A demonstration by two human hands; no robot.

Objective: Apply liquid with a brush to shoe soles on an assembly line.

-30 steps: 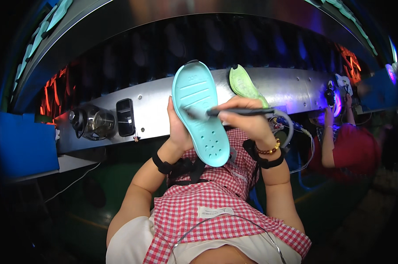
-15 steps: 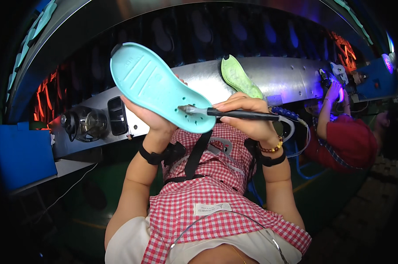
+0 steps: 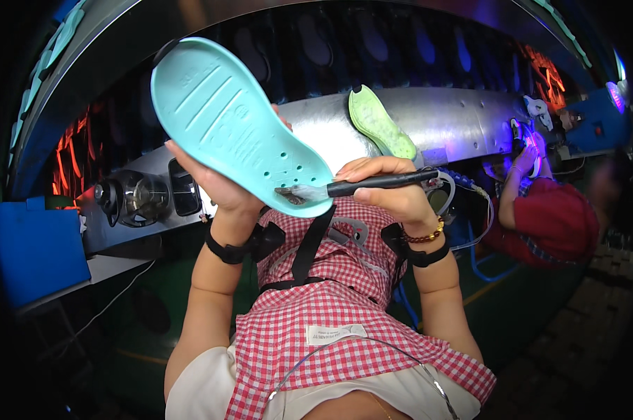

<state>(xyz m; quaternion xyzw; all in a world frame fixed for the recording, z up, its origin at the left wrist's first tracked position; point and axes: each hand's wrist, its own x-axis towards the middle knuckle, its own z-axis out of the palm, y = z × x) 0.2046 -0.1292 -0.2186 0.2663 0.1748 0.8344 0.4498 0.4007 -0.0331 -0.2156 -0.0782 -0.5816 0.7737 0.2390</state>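
My left hand (image 3: 222,185) grips a turquoise shoe sole (image 3: 225,115) from beneath and along its edge, tilted up in front of me. Ridged bars mark its wide end and a cluster of small holes its narrower end. In my right hand (image 3: 393,192) is a brush (image 3: 372,184) with a black handle. Its bristles rest on the sole near the lower rim, just below the holes. My right fingers are wrapped round the handle close to the sole's edge.
A pale green sole (image 3: 381,124) lies on the metal bench (image 3: 456,122). A clear jug (image 3: 138,198) and a black tray (image 3: 184,186) stand at left. Dark sole shapes line the conveyor (image 3: 316,42) behind. To the right, a person in red (image 3: 551,217) works under violet light.
The turquoise sole has risen and shifted left with my left hand. The brush tip has moved from among the holes down to the sole's lower edge.
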